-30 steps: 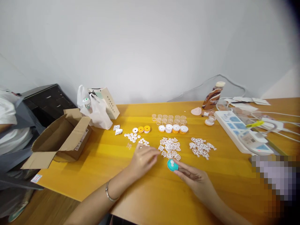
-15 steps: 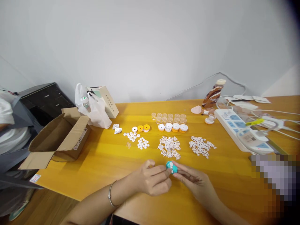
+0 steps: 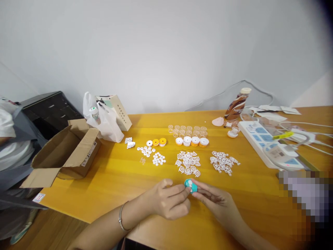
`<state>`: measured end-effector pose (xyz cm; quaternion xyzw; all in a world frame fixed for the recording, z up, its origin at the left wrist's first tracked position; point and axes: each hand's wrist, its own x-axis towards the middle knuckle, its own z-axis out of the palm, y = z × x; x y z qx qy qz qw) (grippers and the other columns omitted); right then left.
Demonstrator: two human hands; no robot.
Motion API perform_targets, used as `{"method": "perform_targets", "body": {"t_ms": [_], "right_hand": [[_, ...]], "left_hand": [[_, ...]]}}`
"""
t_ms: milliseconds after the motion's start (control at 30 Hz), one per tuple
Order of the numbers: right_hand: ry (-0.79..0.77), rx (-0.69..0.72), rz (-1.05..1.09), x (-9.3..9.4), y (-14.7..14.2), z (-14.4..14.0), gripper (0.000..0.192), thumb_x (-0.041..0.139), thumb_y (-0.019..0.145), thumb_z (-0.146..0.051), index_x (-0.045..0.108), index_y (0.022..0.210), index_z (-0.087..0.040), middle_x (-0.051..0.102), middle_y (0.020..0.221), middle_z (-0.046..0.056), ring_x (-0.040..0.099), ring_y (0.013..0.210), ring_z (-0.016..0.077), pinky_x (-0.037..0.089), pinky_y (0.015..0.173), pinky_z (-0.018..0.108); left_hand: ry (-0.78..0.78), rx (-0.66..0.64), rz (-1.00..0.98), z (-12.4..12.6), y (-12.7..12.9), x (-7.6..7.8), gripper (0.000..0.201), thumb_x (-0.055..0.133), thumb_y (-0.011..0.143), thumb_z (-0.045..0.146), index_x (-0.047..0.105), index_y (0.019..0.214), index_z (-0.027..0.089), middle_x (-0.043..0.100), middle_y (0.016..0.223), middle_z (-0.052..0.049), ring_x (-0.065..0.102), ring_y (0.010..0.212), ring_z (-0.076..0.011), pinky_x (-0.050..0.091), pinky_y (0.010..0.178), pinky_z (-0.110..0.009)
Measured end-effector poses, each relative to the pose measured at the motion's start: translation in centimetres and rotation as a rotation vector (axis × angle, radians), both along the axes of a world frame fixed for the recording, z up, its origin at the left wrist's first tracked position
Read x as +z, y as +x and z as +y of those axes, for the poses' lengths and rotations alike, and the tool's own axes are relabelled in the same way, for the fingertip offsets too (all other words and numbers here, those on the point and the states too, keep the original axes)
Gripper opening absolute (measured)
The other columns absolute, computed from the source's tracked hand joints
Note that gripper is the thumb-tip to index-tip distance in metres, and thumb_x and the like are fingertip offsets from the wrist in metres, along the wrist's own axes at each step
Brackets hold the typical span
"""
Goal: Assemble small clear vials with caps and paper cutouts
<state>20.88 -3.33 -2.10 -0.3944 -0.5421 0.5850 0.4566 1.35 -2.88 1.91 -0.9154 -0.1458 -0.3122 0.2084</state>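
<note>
while your left hand [image 3: 170,201] and right hand [image 3: 215,201] pinch the small teal disc [image 3: 191,185] between closed fingertips, it looks light, rigid and slippery, so grip its rim.

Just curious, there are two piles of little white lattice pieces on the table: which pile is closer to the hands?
The left lattice pile, just beyond the teal disc pinched between the left hand and right hand. The right lattice pile lies farther off.

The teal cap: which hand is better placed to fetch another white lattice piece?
Probably the left hand. Its fingertips only touch the teal cap, which the right hand holds, and the lattice pieces lie just beyond.
</note>
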Motion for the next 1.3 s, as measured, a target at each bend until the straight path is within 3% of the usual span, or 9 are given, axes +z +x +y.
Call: {"method": "perform_targets", "body": {"t_ms": [533,667,833,1033,1200,1300], "right_hand": [[0.000,0.005,-0.004,0.4,-0.1,0.1,0.032,0.072,0.065,-0.037,0.069,0.097,-0.031,0.072,0.094,0.000,0.068,0.084,0.0215,0.053,0.082,0.032],[-0.019,-0.004,-0.017,0.5,-0.1,0.1,0.033,0.073,0.064,-0.038,0.070,0.096,-0.030,0.073,0.091,0.001,0.069,0.082,0.0217,0.054,0.080,0.032],[-0.024,-0.022,-0.024,0.2,0.2,0.2,0.033,0.072,0.065,-0.035,0.069,0.097,-0.029,0.073,0.088,0.001,0.069,0.081,0.0214,0.054,0.079,0.031],[0.018,-0.037,-0.037,-0.2,0.0,0.2,0.032,0.070,0.067,-0.036,0.069,0.098,-0.029,0.073,0.093,0.001,0.068,0.085,0.0209,0.053,0.082,0.031],[0.038,-0.039,-0.017,-0.2,-0.3,0.1,0.031,0.069,0.068,-0.036,0.068,0.099,-0.030,0.072,0.095,0.000,0.068,0.086,0.0205,0.053,0.084,0.032],[0.055,-0.038,0.005,-0.3,-0.3,0.0,0.032,0.070,0.069,-0.033,0.068,0.100,-0.031,0.071,0.097,-0.001,0.068,0.085,0.0201,0.053,0.083,0.031]], "left_hand": [[0.024,-0.020,-0.032,0.0,-0.2,0.0,0.014,0.054,0.077,0.013,0.052,0.063,0.017,0.070,0.092,-0.005,0.060,0.093,-0.0152,0.030,0.064,-0.028],[-0.062,-0.025,-0.077,0.1,-0.7,-0.1,0.011,0.050,0.081,0.012,0.055,0.071,0.016,0.069,0.095,-0.005,0.060,0.090,-0.0140,0.031,0.066,-0.029],[-0.466,0.091,-0.350,0.6,-0.9,-0.4,0.017,0.055,0.080,0.010,0.055,0.096,0.017,0.068,0.091,-0.003,0.060,0.082,-0.0116,0.036,0.071,-0.027],[-1.117,0.181,-0.606,0.5,0.4,0.0,0.008,0.057,0.080,0.023,0.061,0.083,0.016,0.058,0.086,-0.005,0.055,0.082,-0.0135,0.041,0.076,-0.028],[-1.682,0.109,-0.811,0.7,1.0,-0.8,0.020,0.064,0.074,0.029,0.055,0.085,0.015,0.056,0.074,-0.001,0.051,0.068,-0.0094,0.039,0.067,-0.023],[-1.870,0.058,-0.844,0.8,1.3,-1.0,0.027,0.068,0.069,0.032,0.055,0.082,0.013,0.056,0.070,0.000,0.050,0.065,-0.0082,0.038,0.066,-0.022]]}}
